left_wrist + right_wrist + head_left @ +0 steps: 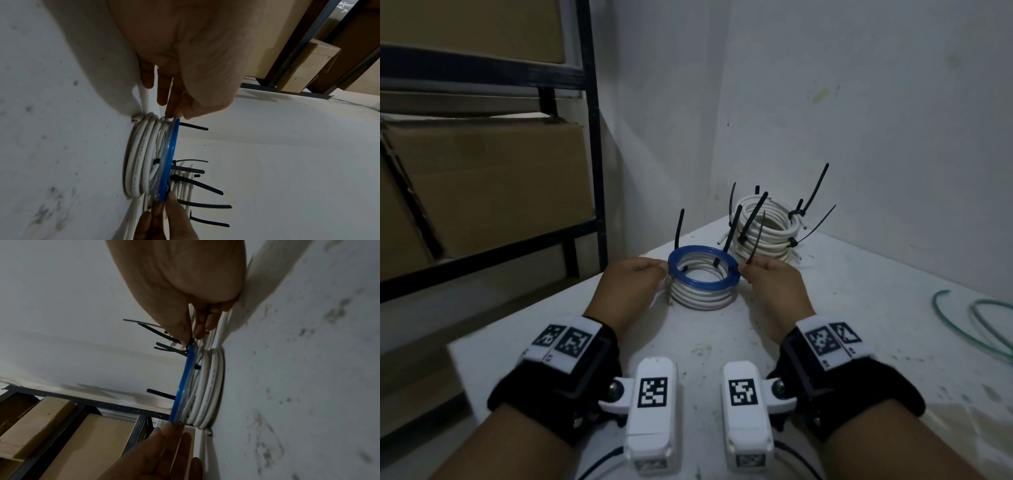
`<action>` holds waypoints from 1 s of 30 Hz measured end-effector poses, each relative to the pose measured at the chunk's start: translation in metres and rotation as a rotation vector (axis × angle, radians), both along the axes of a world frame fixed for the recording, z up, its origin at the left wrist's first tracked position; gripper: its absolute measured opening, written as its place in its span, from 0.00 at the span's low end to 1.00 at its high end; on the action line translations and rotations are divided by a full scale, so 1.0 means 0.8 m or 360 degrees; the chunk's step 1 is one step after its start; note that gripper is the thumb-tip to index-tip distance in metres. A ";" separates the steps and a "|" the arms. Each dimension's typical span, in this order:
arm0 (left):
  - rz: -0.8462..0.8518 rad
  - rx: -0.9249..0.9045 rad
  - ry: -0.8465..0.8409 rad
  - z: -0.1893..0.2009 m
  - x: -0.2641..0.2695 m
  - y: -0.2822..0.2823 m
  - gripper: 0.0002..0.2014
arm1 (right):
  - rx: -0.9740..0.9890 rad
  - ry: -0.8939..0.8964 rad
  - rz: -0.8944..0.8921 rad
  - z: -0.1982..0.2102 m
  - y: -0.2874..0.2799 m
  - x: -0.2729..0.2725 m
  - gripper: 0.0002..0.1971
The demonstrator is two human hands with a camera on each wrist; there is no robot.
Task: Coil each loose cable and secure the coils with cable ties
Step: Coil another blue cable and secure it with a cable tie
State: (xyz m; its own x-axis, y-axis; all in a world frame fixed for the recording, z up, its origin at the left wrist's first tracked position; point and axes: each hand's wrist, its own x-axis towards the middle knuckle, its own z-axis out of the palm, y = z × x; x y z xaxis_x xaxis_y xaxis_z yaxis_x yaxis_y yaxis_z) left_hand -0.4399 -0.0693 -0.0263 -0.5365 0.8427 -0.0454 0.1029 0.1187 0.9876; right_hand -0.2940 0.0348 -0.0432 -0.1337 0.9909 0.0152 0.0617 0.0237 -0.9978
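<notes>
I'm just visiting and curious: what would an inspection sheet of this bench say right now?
Surface: white table, speckled with dirt.
Job's things: blue coil atop a white coil; black cable ties stick up; tied white coils behind.
Clutter: nothing seen.
Hands: left hand and right hand pinch the blue coil's opposite sides.
Cables: loose green cable at right.
Surroundings: shelf rack with cardboard boxes, white walls.

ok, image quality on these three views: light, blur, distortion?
Head view: dim, even light, no glare; bowed shelf frame shows wide-angle distortion; blue coil fairly sharp. Left wrist view: left hand close and soft, table smeared. Right wrist view: right hand blurred, boxes soft.
</notes>
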 end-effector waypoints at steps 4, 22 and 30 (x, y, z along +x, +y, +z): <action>-0.0012 -0.0015 -0.0040 -0.003 -0.002 0.002 0.12 | 0.0026 -0.0068 -0.0028 -0.003 0.005 0.000 0.06; 0.0320 0.0337 -0.0156 0.005 -0.007 -0.002 0.09 | 0.0333 -0.0622 -0.0013 0.038 -0.041 0.121 0.14; 0.0054 0.0496 0.0105 0.059 0.106 0.001 0.07 | 0.0321 -0.1068 0.0023 0.062 -0.136 0.337 0.21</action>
State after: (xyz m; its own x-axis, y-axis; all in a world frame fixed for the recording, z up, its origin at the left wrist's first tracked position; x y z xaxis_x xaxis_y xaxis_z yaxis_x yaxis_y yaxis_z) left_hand -0.3554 -0.0685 0.0212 -0.5575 0.7923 0.2480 0.1694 -0.1839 0.9682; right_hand -0.0248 -0.0742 0.0061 -0.1916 0.9755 0.1085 0.6613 0.2099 -0.7201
